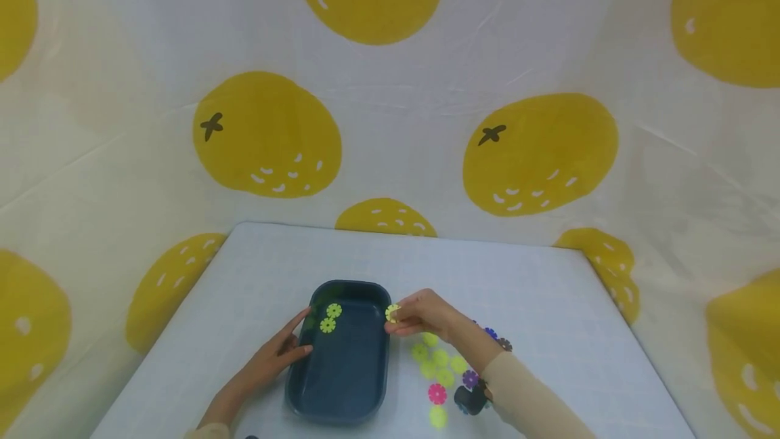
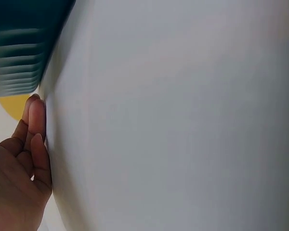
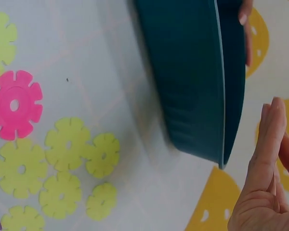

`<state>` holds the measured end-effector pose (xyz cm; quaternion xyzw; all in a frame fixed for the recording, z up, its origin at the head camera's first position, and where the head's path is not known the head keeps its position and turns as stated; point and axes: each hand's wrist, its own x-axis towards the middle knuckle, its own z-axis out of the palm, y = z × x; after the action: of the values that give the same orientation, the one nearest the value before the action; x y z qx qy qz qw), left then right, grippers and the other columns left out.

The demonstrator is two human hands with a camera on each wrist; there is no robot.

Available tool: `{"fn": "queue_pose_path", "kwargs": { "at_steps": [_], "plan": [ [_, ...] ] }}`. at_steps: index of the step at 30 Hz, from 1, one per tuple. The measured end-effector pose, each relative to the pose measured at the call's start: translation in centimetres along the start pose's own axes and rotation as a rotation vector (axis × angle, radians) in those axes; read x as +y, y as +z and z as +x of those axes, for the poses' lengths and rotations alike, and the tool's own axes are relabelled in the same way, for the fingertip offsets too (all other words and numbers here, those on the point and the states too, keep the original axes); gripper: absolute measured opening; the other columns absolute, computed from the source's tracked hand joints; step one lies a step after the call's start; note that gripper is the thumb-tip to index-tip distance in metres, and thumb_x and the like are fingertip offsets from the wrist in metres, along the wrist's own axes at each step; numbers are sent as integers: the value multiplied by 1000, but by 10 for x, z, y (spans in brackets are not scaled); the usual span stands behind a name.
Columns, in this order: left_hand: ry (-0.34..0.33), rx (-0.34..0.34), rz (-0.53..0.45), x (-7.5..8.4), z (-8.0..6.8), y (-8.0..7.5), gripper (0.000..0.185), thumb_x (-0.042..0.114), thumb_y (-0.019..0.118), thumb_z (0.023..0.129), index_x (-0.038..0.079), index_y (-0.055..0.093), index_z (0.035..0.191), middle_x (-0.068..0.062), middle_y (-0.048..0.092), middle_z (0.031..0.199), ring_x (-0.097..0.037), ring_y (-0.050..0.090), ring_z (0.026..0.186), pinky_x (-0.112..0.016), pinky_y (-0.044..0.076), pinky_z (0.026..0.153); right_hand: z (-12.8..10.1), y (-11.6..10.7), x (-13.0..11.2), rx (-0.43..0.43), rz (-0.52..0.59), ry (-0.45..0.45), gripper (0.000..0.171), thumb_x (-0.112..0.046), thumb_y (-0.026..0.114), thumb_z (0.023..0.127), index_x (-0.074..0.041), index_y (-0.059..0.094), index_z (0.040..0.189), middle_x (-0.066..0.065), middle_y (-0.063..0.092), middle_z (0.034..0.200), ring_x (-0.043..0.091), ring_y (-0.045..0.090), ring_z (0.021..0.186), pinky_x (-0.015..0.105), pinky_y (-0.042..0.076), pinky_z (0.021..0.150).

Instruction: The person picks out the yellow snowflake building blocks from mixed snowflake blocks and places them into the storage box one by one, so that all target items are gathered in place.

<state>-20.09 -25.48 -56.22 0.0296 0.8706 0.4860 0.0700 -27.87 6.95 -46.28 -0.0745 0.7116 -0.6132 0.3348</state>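
Observation:
A dark blue rectangular tray (image 1: 344, 378) stands on the table, with two yellow-green notched plastic discs (image 1: 330, 318) lying inside toward its far left. At the tray's left rim, my left hand (image 1: 274, 356) rests with index finger and thumb spread along the edge. Its other fingers lie low beside the tray wall (image 2: 19, 62) in the left wrist view. My right hand (image 1: 426, 314) pinches a yellow-green disc (image 1: 391, 313) between thumb and fingertips, right at the tray's right rim. That disc is hidden in the right wrist view.
Several yellow-green discs (image 1: 440, 358) lie right of the tray, with a pink disc (image 1: 437, 393) and a purple disc (image 1: 470, 379) among them. Blue and brown discs (image 1: 504, 344) lie partly behind the right forearm. A patterned cloth (image 1: 402, 141) hangs behind the table.

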Motion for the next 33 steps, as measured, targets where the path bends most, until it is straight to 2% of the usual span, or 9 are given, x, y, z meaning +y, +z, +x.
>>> {"fn": "queue_pose_path", "kwargs": {
  "at_steps": [10, 21, 33],
  "plan": [
    [-22, 3, 18, 5, -2, -1, 72, 38, 64, 85, 44, 21, 143, -3, 49, 83, -15, 45, 72, -27, 38, 59, 13, 8, -14, -65, 2, -3, 19, -10, 66, 84, 7, 67, 91, 21, 68, 88, 28, 68, 81, 31, 51, 65],
    [-21, 13, 25, 6, -2, 1, 72, 39, 64, 85, 45, 22, 142, -2, 49, 83, -15, 45, 72, -26, 38, 59, 20, 23, -22, -61, 7, 5, 17, -10, 66, 83, 6, 67, 90, 20, 68, 87, 28, 68, 80, 29, 51, 62],
    [-11, 17, 31, 3, -1, 0, 72, 39, 64, 85, 46, 21, 142, -2, 50, 83, -15, 46, 72, -26, 39, 60, 31, 42, -26, -85, 20, -7, 15, -7, 65, 83, 6, 68, 91, 21, 68, 86, 29, 68, 79, 32, 52, 64]
  ]
}}
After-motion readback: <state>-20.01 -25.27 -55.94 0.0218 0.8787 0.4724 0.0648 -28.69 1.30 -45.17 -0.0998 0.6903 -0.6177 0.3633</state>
